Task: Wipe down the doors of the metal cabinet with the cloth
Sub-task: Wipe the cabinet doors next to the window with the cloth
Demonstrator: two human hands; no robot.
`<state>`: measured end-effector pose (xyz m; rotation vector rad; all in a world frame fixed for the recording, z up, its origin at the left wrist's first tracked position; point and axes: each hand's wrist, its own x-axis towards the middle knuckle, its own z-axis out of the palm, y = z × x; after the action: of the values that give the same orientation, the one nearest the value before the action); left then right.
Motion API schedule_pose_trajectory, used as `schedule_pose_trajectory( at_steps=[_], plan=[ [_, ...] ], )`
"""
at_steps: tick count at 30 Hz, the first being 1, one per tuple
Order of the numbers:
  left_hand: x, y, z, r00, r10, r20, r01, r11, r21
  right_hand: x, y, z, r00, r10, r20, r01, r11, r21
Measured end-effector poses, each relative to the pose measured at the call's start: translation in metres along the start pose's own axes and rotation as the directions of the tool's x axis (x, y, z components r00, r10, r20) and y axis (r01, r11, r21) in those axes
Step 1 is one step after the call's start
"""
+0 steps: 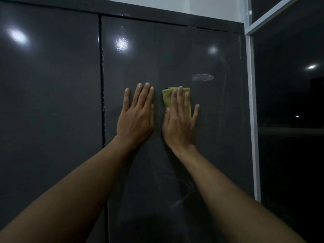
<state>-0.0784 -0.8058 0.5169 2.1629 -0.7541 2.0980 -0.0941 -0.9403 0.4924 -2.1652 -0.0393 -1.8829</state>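
Note:
A dark grey metal cabinet fills the view, with a left door (49, 102) and a right door (219, 128) split by a vertical gap. My left hand (135, 116) lies flat on the right door, fingers straight and pointing up. Beside it, my right hand (179, 120) presses a folded yellow-green cloth (167, 99) flat against the same door. Most of the cloth is hidden under my fingers. A pale smear or tape mark (202, 77) sits just above and right of the cloth. Faint curved wipe streaks show lower on the door.
A white window frame (252, 111) runs down the cabinet's right edge, with dark glass (289, 137) beyond it. The cabinet's top edge (157, 14) meets a pale wall above. Light glare spots shine on both doors.

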Motion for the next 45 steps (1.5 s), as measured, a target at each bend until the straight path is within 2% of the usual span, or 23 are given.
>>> schedule_pose_trajectory(
  at_steps=[3,5,10,11,17,19,23,24,27,29,33,34,36,38,40,41,45],
  plan=[
    [0.000,0.000,0.000,1.000,0.003,-0.005,-0.003,1.000,0.000,0.003,0.001,-0.005,0.990,-0.130,0.059,0.129,0.992,0.010],
    [-0.001,0.001,0.000,1.000,-0.002,-0.013,0.002,1.000,-0.005,0.012,0.008,-0.009,0.987,-0.153,0.056,0.152,0.988,0.012],
    [-0.012,0.003,0.000,0.999,0.048,0.013,-0.048,0.999,-0.001,-0.004,0.008,-0.002,1.000,-0.017,-0.017,0.017,1.000,0.026],
    [-0.013,0.004,0.000,0.998,0.065,0.018,-0.065,0.998,0.000,-0.012,0.006,0.001,0.999,-0.030,-0.023,0.030,0.999,0.028],
    [-0.023,0.009,0.000,0.998,0.067,0.012,-0.067,0.997,-0.024,-0.012,0.029,-0.004,0.950,-0.309,0.056,0.311,0.949,-0.054],
    [-0.028,0.008,0.001,0.997,0.083,0.003,-0.083,0.996,-0.020,-0.007,0.042,-0.007,0.960,-0.277,0.032,0.278,0.958,-0.063],
    [-0.039,0.009,0.003,0.995,0.097,0.011,-0.097,0.995,-0.009,-0.031,0.035,0.000,0.998,-0.020,-0.060,0.020,1.000,-0.005],
    [-0.041,0.009,0.004,0.995,0.102,0.016,-0.102,0.995,-0.005,-0.039,0.030,0.003,0.999,-0.022,-0.050,0.022,1.000,0.001],
    [-0.042,0.010,0.004,0.994,0.108,0.027,-0.108,0.994,0.008,-0.046,0.033,0.001,0.978,-0.203,0.049,0.203,0.979,-0.009],
    [-0.042,0.011,0.004,0.995,0.098,0.028,-0.098,0.995,0.006,-0.036,0.045,-0.003,0.964,-0.258,0.067,0.261,0.965,-0.029],
    [-0.051,0.011,0.004,0.995,0.088,0.038,-0.089,0.996,0.008,-0.041,0.049,-0.001,0.999,-0.024,-0.025,0.024,1.000,0.005],
    [-0.054,0.012,0.004,0.995,0.093,0.039,-0.094,0.996,0.010,-0.049,0.045,0.001,0.999,-0.004,-0.035,0.004,1.000,0.006],
    [-0.058,0.014,0.004,0.994,0.105,0.035,-0.105,0.994,0.007,-0.063,0.038,0.005,0.996,-0.083,-0.005,0.083,0.997,0.002],
    [-0.059,0.014,0.003,0.994,0.109,0.021,-0.109,0.994,0.002,-0.063,0.039,0.002,0.970,-0.235,0.057,0.236,0.972,-0.010],
    [-0.059,0.015,0.003,0.995,0.100,0.013,-0.100,0.995,0.000,-0.055,0.046,-0.004,0.945,-0.310,0.102,0.315,0.948,-0.039],
    [-0.060,0.015,0.003,0.995,0.094,0.012,-0.094,0.996,-0.004,-0.052,0.050,-0.006,0.952,-0.291,0.100,0.296,0.954,-0.047],
    [-0.068,0.015,0.001,0.995,0.093,0.022,-0.093,0.996,-0.014,-0.065,0.043,0.000,1.000,-0.012,-0.019,0.012,1.000,-0.010]
  ],
)
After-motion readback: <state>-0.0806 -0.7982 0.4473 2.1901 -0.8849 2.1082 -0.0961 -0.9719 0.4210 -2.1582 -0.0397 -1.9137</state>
